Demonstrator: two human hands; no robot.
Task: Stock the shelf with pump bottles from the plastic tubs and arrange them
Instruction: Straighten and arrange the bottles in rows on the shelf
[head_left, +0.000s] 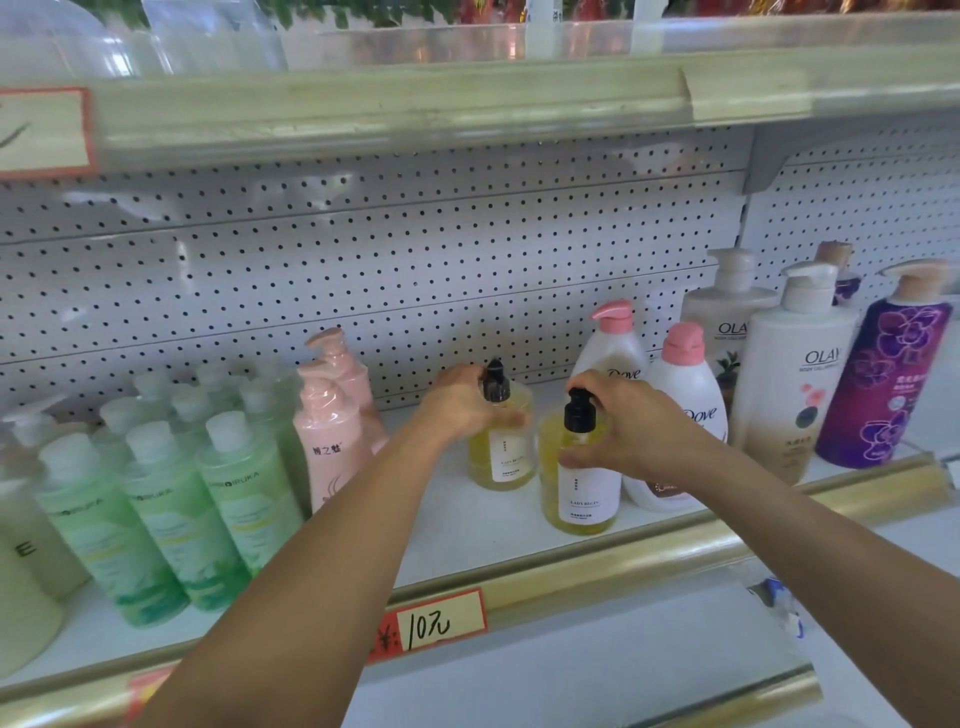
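Yellow bottles (582, 483) in both hands' grip

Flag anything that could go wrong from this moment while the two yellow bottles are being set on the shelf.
1. The right hand grips the front yellow bottle close to the white Dove bottle; a nudge might tip it.
2. The front yellow bottle stands close to the gold shelf rail, so it could slide off.
3. The left hand holds the rear yellow bottle near its pump; it may swing into the pink bottle.
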